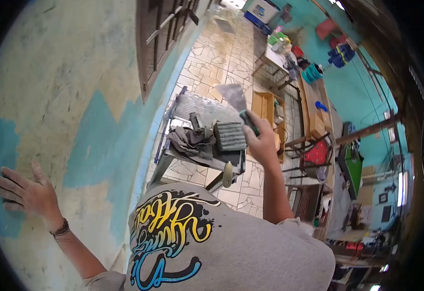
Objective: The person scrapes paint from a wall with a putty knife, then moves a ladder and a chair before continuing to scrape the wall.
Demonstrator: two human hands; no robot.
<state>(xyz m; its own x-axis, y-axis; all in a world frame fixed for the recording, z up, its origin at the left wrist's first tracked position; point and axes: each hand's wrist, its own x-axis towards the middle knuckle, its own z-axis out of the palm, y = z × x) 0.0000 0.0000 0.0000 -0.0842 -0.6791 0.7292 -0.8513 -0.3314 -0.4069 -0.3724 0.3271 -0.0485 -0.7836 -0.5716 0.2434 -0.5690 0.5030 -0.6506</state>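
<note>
My left hand (31,195) lies flat with its fingers spread against the wall (52,92), which is patchy pale and turquoise. A dark beaded bracelet is on that wrist. My right hand (263,141) is closed around the dark green handle of a putty knife (233,96), its broad whitish blade pointing up and away from the wall. Below the knife, a small stand holds a crumpled dark cloth (192,142) and a ridged grey-green block (230,136). A tool with a pale handle (228,173) sticks out over the stand's near edge.
The small stand (206,104) has a grey ribbed top and stands close to the wall. A window frame (161,36) juts from the wall ahead. To the right are a wooden box (261,104), a chair with a red back (317,153) and a long cluttered workbench (311,92).
</note>
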